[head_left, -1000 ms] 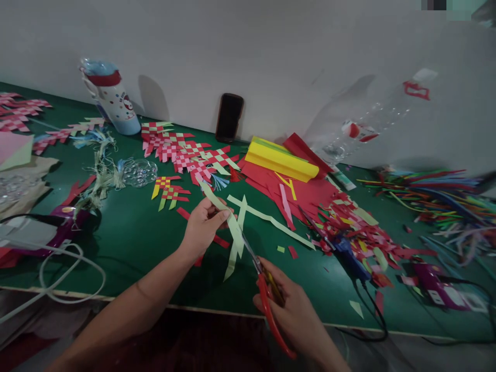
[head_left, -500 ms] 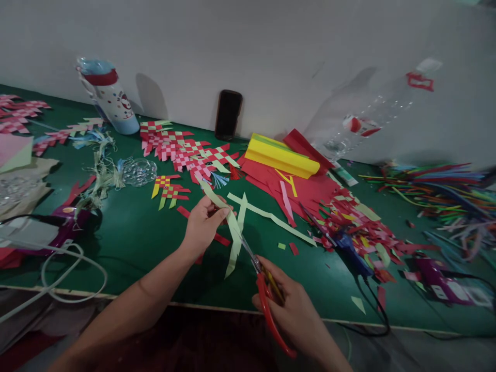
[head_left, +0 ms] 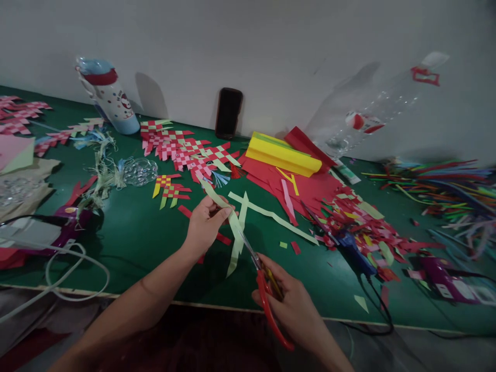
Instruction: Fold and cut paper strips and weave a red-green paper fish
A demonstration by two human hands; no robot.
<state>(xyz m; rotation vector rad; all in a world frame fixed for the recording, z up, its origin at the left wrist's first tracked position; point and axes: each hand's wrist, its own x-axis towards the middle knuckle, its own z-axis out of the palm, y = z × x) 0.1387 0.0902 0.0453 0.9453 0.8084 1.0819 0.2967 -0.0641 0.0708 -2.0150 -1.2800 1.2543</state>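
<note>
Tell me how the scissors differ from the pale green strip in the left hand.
Colour: the scissors show red and bare metal; the strip is pale green.
Shape: the scissors have narrow, pointed blades and a curved grip; the strip is a thin, flat band.
Hold: the right hand grips the scissors, while the left hand pinches the strip partway along.
Shared: both are held.

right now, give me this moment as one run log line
left hand: pinching pale green strip | right hand: holding red-handled scissors, blades at strip | phone: leaning against wall
</note>
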